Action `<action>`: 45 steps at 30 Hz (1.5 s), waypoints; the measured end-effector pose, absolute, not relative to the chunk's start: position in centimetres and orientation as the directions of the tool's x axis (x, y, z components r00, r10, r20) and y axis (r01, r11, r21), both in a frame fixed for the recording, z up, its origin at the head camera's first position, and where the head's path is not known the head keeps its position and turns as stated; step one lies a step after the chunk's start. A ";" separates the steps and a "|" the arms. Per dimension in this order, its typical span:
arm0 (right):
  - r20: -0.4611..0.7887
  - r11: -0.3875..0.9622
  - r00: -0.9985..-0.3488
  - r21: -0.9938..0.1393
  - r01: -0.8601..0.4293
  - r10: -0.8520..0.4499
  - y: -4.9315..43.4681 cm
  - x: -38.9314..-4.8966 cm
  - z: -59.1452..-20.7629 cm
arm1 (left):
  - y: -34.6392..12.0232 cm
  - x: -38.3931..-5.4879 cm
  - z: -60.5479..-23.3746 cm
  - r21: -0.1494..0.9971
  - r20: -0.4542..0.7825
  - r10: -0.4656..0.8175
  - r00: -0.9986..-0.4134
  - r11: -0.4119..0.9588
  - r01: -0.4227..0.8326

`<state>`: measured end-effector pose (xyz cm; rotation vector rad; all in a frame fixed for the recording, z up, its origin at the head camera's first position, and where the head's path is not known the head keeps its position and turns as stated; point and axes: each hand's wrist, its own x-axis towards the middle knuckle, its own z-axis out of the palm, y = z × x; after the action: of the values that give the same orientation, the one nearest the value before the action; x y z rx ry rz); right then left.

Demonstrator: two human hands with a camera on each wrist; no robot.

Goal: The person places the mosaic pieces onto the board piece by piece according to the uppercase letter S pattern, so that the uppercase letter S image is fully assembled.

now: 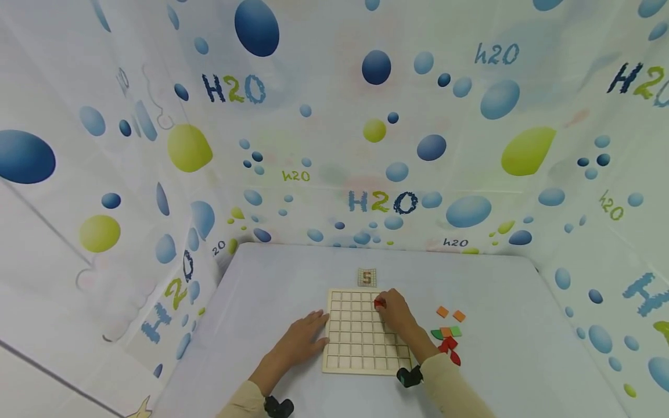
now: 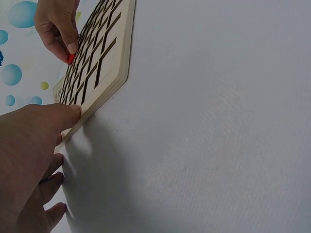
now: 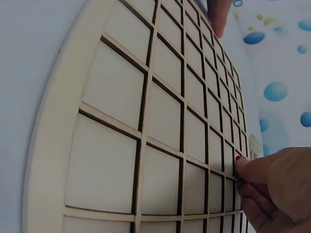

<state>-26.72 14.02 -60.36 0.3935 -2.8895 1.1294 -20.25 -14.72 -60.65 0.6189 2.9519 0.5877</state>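
Observation:
A pale wooden grid board (image 1: 355, 334) lies flat on the white table, divided into square cells by thin raised strips. My right hand (image 1: 396, 313) pinches a small red piece (image 1: 378, 302) between thumb and fingers at the board's far edge, right of its middle. Most of that piece's shape is hidden by the fingers; just its red edge shows in the right wrist view. On the opposite side, my left hand (image 1: 302, 339) rests at the board's left edge with fingers extended. Its thumb (image 2: 68, 115) touches the frame in the left wrist view.
Just beyond the board lies a small patterned card (image 1: 367, 277). Right of the board are loose pieces: two orange squares (image 1: 459, 316) apart, then a cluster with a dark green leaf shape (image 1: 436, 334), a light green square (image 1: 456, 331) and red pieces (image 1: 455, 357). Printed curtains surround the table.

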 end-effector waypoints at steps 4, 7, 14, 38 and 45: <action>0.106 0.723 -0.965 -0.644 -0.249 -0.238 13.8 -26.5 -60.3 | -14.7 -20.2 -60.7 0.375 0.027 0.397 -0.917 0.847 0.378; 0.128 0.726 -0.959 -0.630 -0.276 -0.253 13.7 -26.3 -60.4 | -14.8 -20.1 -60.7 0.380 0.033 0.398 -0.917 0.843 0.380; 0.102 0.713 -0.966 -0.658 -0.244 -0.237 13.7 -26.2 -60.7 | -14.8 -20.2 -60.9 0.396 0.030 0.395 -0.918 0.839 0.374; 0.040 0.742 -0.998 -0.671 0.009 0.048 27.6 -25.8 -58.4 | -14.8 -20.2 -61.2 0.395 0.029 0.387 -0.922 0.843 0.366; -0.149 0.717 -0.969 -0.652 0.247 0.198 31.8 -24.4 -58.9 | -14.9 -20.2 -61.3 0.414 0.040 0.395 -0.918 0.830 0.375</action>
<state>-24.41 31.77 -58.91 -0.3862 -2.9738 1.1459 -20.25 -14.95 -61.35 0.6229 2.9592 0.6542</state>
